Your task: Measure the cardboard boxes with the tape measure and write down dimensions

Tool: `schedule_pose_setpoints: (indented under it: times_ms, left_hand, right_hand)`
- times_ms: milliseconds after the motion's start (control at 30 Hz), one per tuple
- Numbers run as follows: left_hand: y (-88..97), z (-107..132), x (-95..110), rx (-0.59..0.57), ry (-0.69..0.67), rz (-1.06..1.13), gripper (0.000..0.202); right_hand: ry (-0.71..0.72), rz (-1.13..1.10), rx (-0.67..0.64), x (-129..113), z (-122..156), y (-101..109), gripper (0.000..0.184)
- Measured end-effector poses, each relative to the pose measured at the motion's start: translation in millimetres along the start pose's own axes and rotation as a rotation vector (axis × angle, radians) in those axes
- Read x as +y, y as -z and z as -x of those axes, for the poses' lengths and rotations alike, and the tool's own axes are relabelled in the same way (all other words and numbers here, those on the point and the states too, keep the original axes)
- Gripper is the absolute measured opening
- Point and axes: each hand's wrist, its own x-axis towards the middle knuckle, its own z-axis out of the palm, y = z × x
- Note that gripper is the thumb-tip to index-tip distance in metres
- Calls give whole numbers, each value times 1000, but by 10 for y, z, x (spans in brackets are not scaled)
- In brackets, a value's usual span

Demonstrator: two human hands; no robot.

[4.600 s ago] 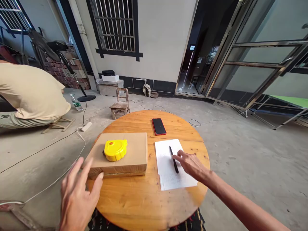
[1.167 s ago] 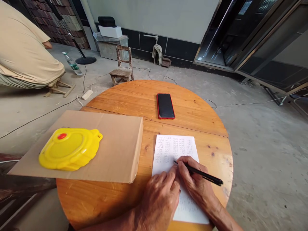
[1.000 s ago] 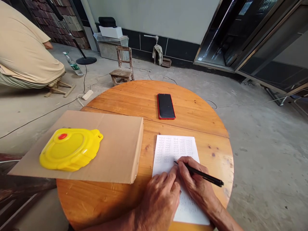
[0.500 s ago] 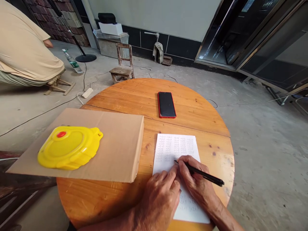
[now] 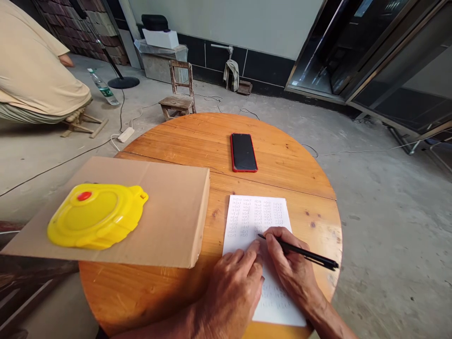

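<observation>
A white sheet of paper (image 5: 243, 214) with rows of small handwritten characters lies on the round wooden table (image 5: 176, 136). My right hand (image 5: 291, 261) is closed around a black pen (image 5: 310, 256), whose tip meets the sheet just below the upper rows. Beside it, my left hand (image 5: 236, 282) lies on the paper with its fingers stretched forward and holds nothing. More writing shows on the lower part of the sheet, and the two hands hide its middle.
To the left, a yellow tape-measure-shaped case (image 5: 99, 214) with a red button rests on a cardboard box (image 5: 173, 207). A red-edged phone (image 5: 244, 153) lies farther back. Beyond are a small wooden chair (image 5: 178, 99), a bottle (image 5: 104, 88) and a seated person (image 5: 35, 70).
The pen tip has shifted slightly to the right on the paper, and the pen's rear end has swung a little right. My left hand stays on the sheet. The view has shifted slightly.
</observation>
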Motion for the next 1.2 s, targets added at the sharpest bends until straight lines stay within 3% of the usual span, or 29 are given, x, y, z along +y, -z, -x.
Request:
schedule_pose_setpoints:
  times_ms: [1200]
  left_hand:
    - [24,-35,6,-3,-8,-15,19]
  right_hand:
    - [8,53,-52,-65,-19,0,20]
